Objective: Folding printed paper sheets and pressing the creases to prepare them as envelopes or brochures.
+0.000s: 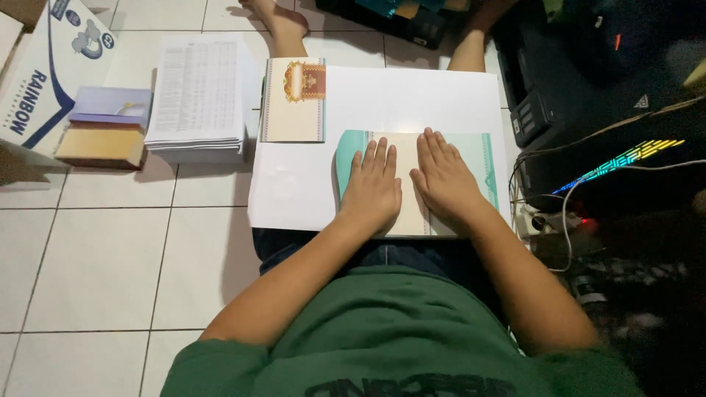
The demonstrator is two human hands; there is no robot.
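Already folded over, teal-edged sheet (pixel 471 158) under left hand (pixel 373 187) and right hand (pixel 443 180), both flat, fingers spread, gripping nothing. Crease pressing underway. Beyond left hand, finished cover (pixel 294 99) laid aside on white board (pixel 294 191).

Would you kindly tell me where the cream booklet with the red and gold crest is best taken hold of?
Probably by its left long edge, coming from the left. The crested booklet lies flat on the white board, and that edge sits at the board's left rim, so fingers could slip under it there. Both the left hand and right hand press flat on the teal-edged sheet.
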